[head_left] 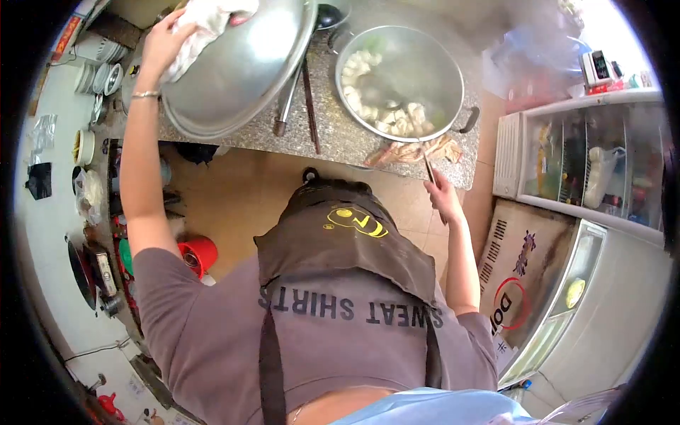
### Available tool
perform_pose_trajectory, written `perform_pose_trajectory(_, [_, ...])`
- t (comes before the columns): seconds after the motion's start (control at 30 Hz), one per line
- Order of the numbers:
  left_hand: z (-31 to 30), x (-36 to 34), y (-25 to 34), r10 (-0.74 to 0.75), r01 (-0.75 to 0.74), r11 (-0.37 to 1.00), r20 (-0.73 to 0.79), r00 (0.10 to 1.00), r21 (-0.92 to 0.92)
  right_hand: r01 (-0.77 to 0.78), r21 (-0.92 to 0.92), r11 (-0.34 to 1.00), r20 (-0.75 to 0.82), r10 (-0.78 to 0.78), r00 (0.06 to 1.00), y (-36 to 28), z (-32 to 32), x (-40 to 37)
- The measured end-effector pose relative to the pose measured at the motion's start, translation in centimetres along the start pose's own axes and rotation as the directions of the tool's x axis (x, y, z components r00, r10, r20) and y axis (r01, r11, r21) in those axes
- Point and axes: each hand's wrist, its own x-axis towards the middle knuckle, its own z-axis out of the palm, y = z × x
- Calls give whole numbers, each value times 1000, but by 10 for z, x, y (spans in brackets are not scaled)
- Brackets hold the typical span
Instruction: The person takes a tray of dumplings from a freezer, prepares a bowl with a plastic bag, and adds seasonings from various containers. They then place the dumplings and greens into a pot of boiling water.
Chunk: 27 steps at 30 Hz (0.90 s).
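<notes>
At the upper left, my left hand [166, 44] is closed on a white cloth [202, 32], which lies against the large round metal lid [237, 67]. The lid rests on the speckled counter. My right hand [444, 196] grips a thin utensil [429, 168] whose upper end reaches the near rim of the steaming pot [404, 81]. Pale chunks of food [400, 120] lie along the pot's left and near sides, partly blurred by steam. A brownish crumpled cloth [446, 150] lies under the pot's near edge.
Chopsticks [310, 106] and a long-handled ladle [283, 110] lie between lid and pot. A glass-fronted fridge [595, 156] and a cardboard box [528, 262] stand at the right. A red bucket [200, 253] is below left, and stacked bowls [92, 76] are at the far left.
</notes>
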Motion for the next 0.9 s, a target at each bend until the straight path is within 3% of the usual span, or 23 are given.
perform_pose_trajectory(0.07, [-20, -15, -42, -58, 59, 997, -12, 998, 45, 29, 59, 998, -98, -23, 995, -21, 11, 18])
perform_pose_trajectory(0.13, [-34, -27, -83, -89, 90, 995, -20, 996, 34, 57, -102, 993, -271, -83, 959, -25, 7, 33])
perform_pose_trajectory(0.2, [-45, -36, -119, -105, 106, 994, -23, 994, 18, 100, -225, 969, -335, -173, 926, -24, -6, 34])
perform_pose_trajectory(0.27, [-54, -42, -153, -118, 121, 989, -42, 992, 82, -73, -363, 929, -363, -69, 929, -16, -17, 25])
perform_pose_trajectory(0.37, [-61, -48, -194, -160, 162, 985, -46, 986, 61, -173, -471, 865, -355, -7, 935, -11, -4, -5])
perform_pose_trajectory(0.4, [-60, -47, -206, -156, 158, 986, -40, 987, 54, -224, -459, 860, -307, 83, 948, -24, 9, -17])
perform_pose_trajectory(0.53, [-56, -40, -231, -159, 162, 984, -54, 986, 66, -301, -6, 954, -201, 294, 935, -67, 81, -56])
perform_pose_trajectory(0.57, [-55, -39, -232, -167, 169, 984, -45, 985, 60, -290, 135, 948, -145, 308, 940, -74, 94, -60])
perform_pose_trajectory(0.67, [-44, -31, -243, -146, 147, 989, -37, 989, 27, -237, 277, 931, -69, 265, 962, -94, 118, -45])
perform_pose_trajectory(0.7, [-39, -27, -246, -120, 120, 993, -41, 992, 6, -233, 279, 932, -72, 262, 962, -95, 119, -30])
perform_pose_trajectory(0.8, [-30, -18, -247, -91, 90, 994, -8, 996, -59, -69, 46, 997, -151, 76, 986, -102, 117, 22])
perform_pose_trajectory(0.9, [-32, -18, -232, -74, 74, 996, -10, 997, -60, -56, -134, 989, -308, 12, 951, -128, 111, 37])
